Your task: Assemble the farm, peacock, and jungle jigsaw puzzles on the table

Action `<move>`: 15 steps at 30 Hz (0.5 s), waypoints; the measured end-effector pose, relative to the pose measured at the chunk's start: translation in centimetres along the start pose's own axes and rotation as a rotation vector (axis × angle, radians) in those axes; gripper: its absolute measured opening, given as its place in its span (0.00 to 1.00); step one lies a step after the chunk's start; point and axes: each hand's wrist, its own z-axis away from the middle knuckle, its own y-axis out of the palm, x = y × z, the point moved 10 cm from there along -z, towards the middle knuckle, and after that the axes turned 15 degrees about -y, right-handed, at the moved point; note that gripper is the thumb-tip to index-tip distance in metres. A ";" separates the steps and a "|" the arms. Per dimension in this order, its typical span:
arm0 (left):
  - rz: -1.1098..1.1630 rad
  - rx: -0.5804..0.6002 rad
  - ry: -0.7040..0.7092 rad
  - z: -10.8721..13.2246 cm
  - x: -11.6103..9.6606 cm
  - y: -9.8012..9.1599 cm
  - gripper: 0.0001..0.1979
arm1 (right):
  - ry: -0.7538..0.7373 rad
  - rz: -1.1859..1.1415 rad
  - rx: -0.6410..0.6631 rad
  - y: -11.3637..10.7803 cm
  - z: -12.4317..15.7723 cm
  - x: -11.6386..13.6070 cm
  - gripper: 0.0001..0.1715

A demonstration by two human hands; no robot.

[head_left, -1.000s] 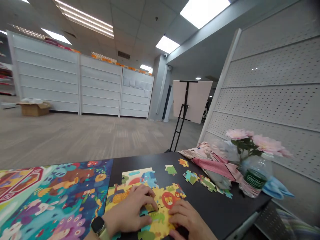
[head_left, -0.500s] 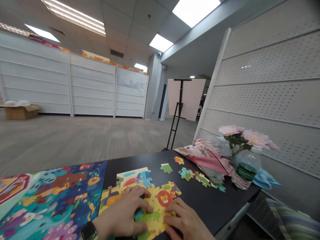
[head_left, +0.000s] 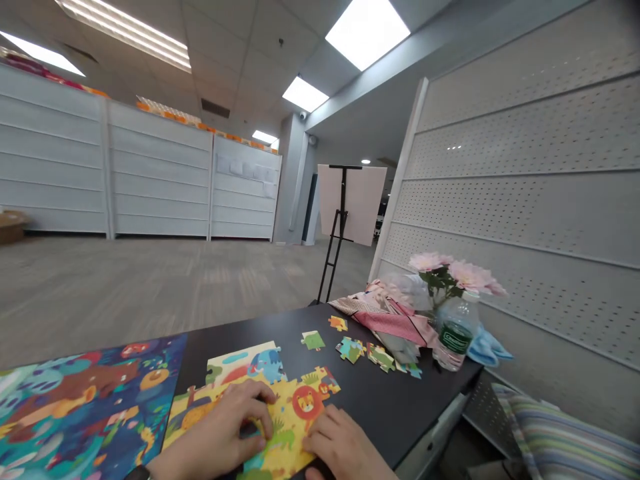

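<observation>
A partly joined jigsaw puzzle [head_left: 285,407], yellow with a lion, a crocodile and other animals, lies on the dark table. My left hand [head_left: 233,423] rests on its middle, fingers bent and thumb apart, with a gap between them. At the puzzle's right edge is my right hand [head_left: 345,443], its fingers curled close together on the border below the lion; the thumb is partly hidden. A section with a blue elephant [head_left: 265,363] forms the upper part. Loose pieces lie beyond to the right: a green one [head_left: 313,340], an orange one [head_left: 338,323] and several more.
A colourful picture sheet [head_left: 100,400] covers the table's left side. Toward the back right are a pink cloth [head_left: 395,323], a water bottle [head_left: 455,333], pink flowers [head_left: 465,273] and a blue cloth [head_left: 487,347]. The table's right edge [head_left: 435,427] borders a striped cushion [head_left: 570,427].
The view has turned to the right, so the table and its things appear further left. My right hand's fingers have drawn closer together. Both hands stay on the puzzle.
</observation>
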 end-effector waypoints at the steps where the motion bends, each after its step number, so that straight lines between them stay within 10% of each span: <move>1: -0.008 -0.014 0.011 0.0 0.1 0.0 0.08 | -0.007 0.001 -0.016 0.0 0.1 0.1 0.15; 6: -0.003 -0.039 -0.020 -0.2 0.8 -0.1 0.06 | 0.047 -0.175 -0.111 -1.9 0.8 -1.1 0.13; 10: 0.086 0.007 -0.033 -0.4 1.2 0.1 0.08 | 0.585 -0.084 -0.249 -5.0 4.7 -10.7 0.21; 15: 0.167 -0.059 0.026 -0.4 0.7 -0.8 0.11 | 0.772 -0.009 -0.236 -4.3 7.4 -18.4 0.26</move>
